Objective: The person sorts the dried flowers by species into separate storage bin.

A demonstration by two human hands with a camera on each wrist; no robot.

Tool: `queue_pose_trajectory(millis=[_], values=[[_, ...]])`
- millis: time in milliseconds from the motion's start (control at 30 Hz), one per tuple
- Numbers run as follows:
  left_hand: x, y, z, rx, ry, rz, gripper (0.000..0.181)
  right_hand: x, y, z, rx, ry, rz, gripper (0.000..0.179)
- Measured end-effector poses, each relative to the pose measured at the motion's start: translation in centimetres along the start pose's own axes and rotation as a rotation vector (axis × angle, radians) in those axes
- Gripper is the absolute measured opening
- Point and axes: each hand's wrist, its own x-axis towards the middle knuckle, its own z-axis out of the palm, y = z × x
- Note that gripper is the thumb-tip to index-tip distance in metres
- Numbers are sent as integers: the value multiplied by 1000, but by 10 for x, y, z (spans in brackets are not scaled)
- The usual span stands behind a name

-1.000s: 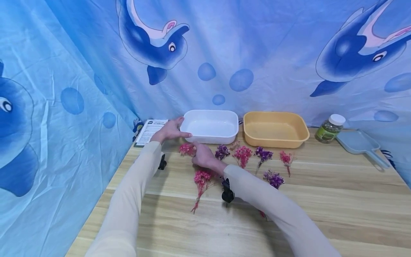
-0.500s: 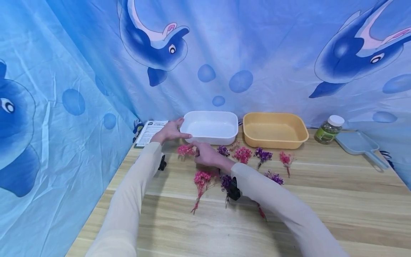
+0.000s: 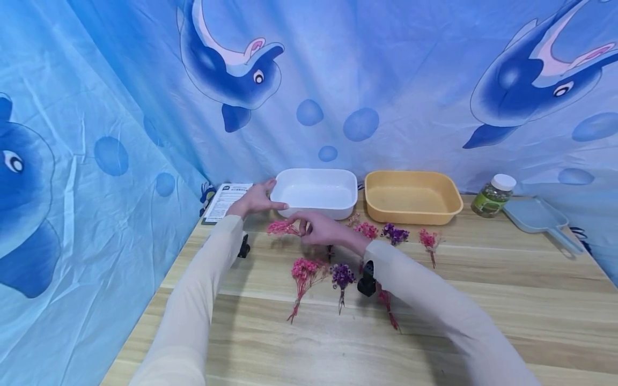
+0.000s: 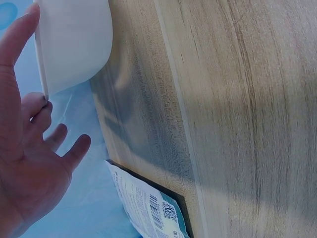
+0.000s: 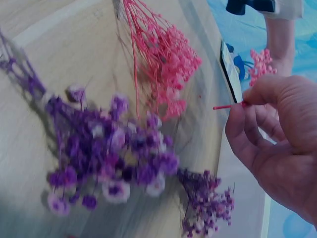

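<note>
Pink sprig (image 3: 281, 228) just before the near left corner of the white tray (image 3: 316, 193); right hand (image 3: 321, 228) pinches its stem, thumb to forefinger, hiding part of it. Left hand (image 3: 258, 199) grips the tray's left end by thumb and forefinger. Nearer than the tray, to its right, red stems (image 3: 390, 312): head hidden by right sleeve (image 3: 410, 281).

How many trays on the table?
2. The white tray is at the back of the table, the left hand touching its left end. The yellow tray is just right of it. Neither is hidden; I see no others.
</note>
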Motion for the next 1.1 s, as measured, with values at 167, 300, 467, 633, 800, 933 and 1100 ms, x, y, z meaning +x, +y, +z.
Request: queue_pose_trajectory(millis=[167,300,467,633,800,933,1100], values=[[0,1,-1,11,1,0,112,-10,4,-10,143,-63,-9,61],[0,1,-1,48,-4,-6,113,-17,5,-19,203,-87,12,60],[0,1,0,55,-8,-17,112,-25,4,-32,248,-117,31,58],[-1,3,0,62,-10,-16,111,-31,1,-47,248,-140,52,55],[-2,3,-1,55,-7,-17,110,-31,2,-61,234,-123,45,56],[-1,2,0,39,-5,-32,113,-30,2,-75,200,-107,66,56],[0,2,1,49,-2,-29,114,-26,0,-89,132,-98,95,52]])
